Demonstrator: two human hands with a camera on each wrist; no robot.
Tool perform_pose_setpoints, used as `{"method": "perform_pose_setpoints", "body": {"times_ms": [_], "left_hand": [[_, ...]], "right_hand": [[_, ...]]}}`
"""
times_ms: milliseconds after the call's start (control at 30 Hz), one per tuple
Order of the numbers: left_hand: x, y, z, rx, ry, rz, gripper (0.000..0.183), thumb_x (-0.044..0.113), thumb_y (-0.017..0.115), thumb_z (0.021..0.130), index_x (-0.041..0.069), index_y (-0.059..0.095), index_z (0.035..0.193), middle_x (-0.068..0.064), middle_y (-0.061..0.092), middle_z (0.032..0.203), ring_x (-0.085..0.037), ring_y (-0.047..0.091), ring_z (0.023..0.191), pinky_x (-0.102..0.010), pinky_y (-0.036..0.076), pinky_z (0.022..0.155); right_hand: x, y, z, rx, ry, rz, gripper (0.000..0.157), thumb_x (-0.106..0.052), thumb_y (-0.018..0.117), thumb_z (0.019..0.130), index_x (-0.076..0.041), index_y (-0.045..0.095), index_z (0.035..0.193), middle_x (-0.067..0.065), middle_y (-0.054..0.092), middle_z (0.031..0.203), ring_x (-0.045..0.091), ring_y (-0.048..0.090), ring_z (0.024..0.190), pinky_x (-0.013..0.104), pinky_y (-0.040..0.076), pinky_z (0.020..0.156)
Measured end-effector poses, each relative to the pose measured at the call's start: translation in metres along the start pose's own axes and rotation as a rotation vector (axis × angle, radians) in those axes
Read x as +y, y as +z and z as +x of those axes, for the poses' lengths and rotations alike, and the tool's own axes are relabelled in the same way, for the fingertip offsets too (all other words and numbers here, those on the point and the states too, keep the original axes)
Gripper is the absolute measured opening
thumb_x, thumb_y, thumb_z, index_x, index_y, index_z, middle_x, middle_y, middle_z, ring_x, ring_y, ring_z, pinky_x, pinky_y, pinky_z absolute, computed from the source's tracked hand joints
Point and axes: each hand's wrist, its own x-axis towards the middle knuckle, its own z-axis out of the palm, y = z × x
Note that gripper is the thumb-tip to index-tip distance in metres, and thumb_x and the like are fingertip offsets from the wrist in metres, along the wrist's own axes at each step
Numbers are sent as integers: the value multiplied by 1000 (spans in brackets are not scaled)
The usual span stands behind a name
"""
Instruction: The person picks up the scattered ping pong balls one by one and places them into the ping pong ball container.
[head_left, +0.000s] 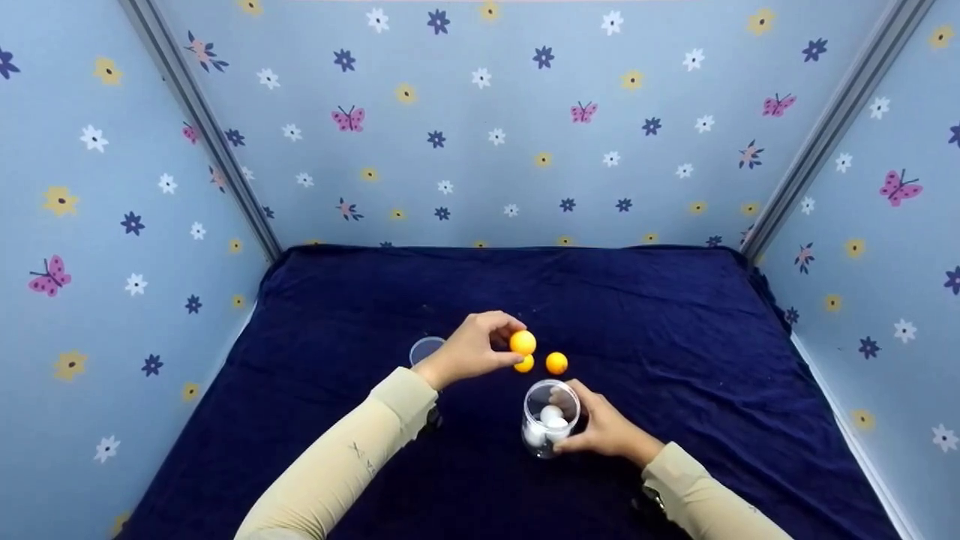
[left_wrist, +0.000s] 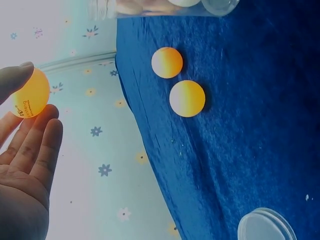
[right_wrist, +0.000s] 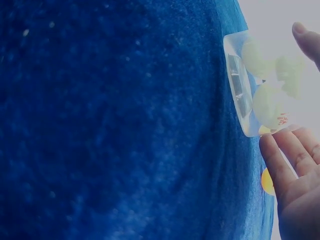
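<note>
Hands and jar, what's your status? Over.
Left hand pinching an orange ball. Right hand gripping the clear jar, white balls inside. Nothing seen covering the jar's top.

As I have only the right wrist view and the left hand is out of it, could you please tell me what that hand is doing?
Observer: The left hand pinches an orange ball between thumb and fingers.
Operator: Thank you. I see only the base and side of the clear jar; is its mouth covered?
Observer: No, the head view shows the mouth open.
Operator: Is there anything on the blue cloth that looks like a cover?
Observer: Yes, a clear, round, lid-like piece lies there, to the left of the jar in the head view and partly hidden by the left hand.
</note>
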Motion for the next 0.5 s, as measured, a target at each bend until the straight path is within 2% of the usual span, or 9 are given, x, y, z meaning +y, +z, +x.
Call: {"method": "perform_pose_setpoints", "body": {"times_ms": [200, 367, 433, 500], "left_hand": [[4, 7, -1, -17, 15, -11, 39, 4, 89, 87, -3, 74, 122, -16, 77, 113, -27, 76, 97, -42, 66, 90], [5, 12, -1, -39, 48, -10, 39, 4, 89, 87, -3, 74, 123, -17, 77, 112, -33, 76, 96, -50, 65, 88], [5, 13, -2, -45, 54, -6, 39, 5, 89, 88, -2, 75, 123, -16, 78, 113, -35, 75, 96, -48, 66, 86], [5, 15, -2, -52, 52, 4, 39, 6, 90, 88, -1, 75, 123, -15, 78, 113, -34, 75, 96, -40, 65, 86]], "right_hand": [[1, 1, 0, -4, -2, 5, 80, -12, 103, 70, 0, 58, 135, 22, 75, 128, 40, 73, 117, 28, 56, 107], [2, 0, 0, -5, -10, 11, 80, -12, 103, 71, 0, 58, 137, 23, 74, 129, 40, 73, 118, 28, 56, 108], [2, 0, 0, -7, -9, 11, 80, -13, 103, 71, -1, 58, 137, 23, 74, 129, 40, 73, 118, 28, 56, 108], [1, 0, 0, -7, -8, 11, 80, -13, 103, 71, -1, 58, 137, 23, 75, 129, 40, 73, 118, 28, 56, 108]]}}
